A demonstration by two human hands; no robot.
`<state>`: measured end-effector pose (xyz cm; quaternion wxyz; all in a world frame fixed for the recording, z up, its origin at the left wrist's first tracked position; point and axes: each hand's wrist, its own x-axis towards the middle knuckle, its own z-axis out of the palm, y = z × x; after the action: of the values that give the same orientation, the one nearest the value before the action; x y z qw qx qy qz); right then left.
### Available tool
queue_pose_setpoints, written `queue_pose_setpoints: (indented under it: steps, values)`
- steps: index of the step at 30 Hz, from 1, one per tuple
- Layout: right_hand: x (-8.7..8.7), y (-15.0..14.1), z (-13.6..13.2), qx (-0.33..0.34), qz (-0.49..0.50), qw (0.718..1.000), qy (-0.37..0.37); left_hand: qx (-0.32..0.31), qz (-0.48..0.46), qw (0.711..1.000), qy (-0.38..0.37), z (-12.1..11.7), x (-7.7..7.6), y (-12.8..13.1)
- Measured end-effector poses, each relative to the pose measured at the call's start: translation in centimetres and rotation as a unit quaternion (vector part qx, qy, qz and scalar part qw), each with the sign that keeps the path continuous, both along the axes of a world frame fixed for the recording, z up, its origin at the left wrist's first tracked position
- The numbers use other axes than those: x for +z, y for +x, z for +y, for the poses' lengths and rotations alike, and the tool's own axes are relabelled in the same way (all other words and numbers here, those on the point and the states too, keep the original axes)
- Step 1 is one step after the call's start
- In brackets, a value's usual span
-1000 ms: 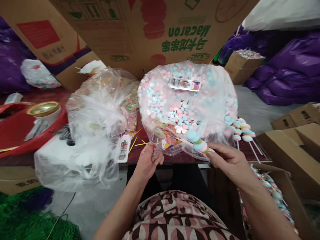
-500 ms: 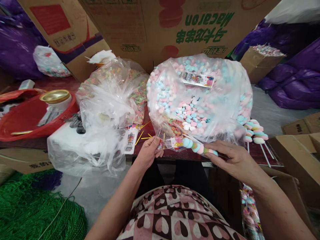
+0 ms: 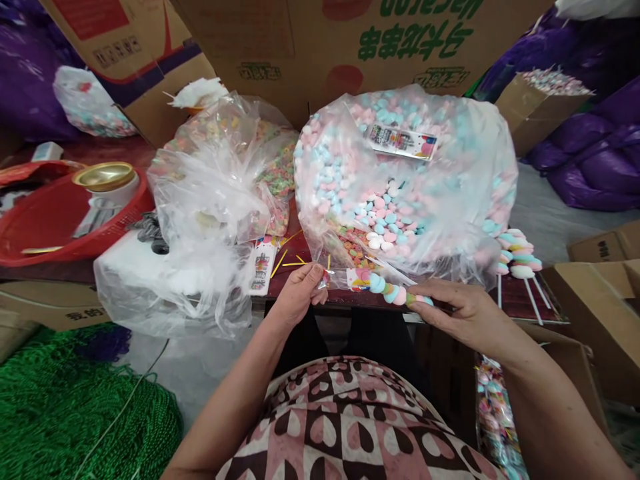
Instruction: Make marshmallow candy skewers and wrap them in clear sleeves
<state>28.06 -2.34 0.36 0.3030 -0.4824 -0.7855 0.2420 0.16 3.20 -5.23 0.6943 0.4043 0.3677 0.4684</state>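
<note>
My right hand (image 3: 443, 308) grips a candy skewer (image 3: 397, 293) of blue, pink and green pieces, held almost level near the table's front edge. Its far end points left, at a printed clear wrapper (image 3: 356, 279). That wrapper's other end is pinched in my left hand (image 3: 301, 290), whose fingers are closed. Whether the skewer's tip is inside the wrapper I cannot tell. Just behind lies a large clear bag (image 3: 405, 173) of pink, blue and white candies, with ring-shaped candies (image 3: 357, 252) at its front. More finished skewers (image 3: 523, 257) lie at the right on white sticks.
To the left are a bag of ring candies (image 3: 275, 167), a clear bag with white contents (image 3: 170, 280) and a red basket (image 3: 120, 230). Yellow ties (image 3: 295, 262) lie by a printed wrapper stack (image 3: 261, 267). Boxes (image 3: 595, 300) stand at right; green netting (image 3: 90, 400) is on the floor.
The skewer has gone from slanting upward to nearly level, its tip now by the wrapper. My left hand keeps its pinch. The camera view has shifted.
</note>
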Motion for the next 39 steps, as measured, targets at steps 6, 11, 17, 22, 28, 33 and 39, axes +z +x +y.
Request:
queue_pose_setpoints:
  steps: [6,11,17,22,28,33,39]
  values:
    - [0.0,0.1,-0.1,-0.014,0.013,1.0,-0.022,-0.026,0.04,0.999,0.016,-0.1,-0.2,-0.4]
    - [-1.4,0.1,-0.1,-0.01,-0.032,0.999,0.036,-0.027,0.102,0.993,0.047,0.0,-0.1,-0.6]
    - [-1.9,0.2,0.0,-0.07,-0.047,0.993,0.081,-0.045,0.241,0.962,0.117,0.1,0.5,-1.3]
    - [-1.4,-0.2,-0.3,-0.07,0.032,0.997,0.029,-0.041,0.225,0.967,0.112,0.3,1.3,-1.8]
    - [-1.3,-0.5,-0.1,-0.176,0.247,0.935,-0.181,-0.001,0.027,1.0,-0.009,-0.2,0.6,-0.6]
    - [-1.0,-4.1,1.0,-0.186,0.426,0.841,-0.278,-0.029,0.004,0.999,-0.014,-0.8,0.0,0.2]
    - [-1.3,-7.4,1.5,-0.154,0.475,0.787,-0.362,-0.07,0.101,0.992,0.039,-1.0,-0.2,0.1]
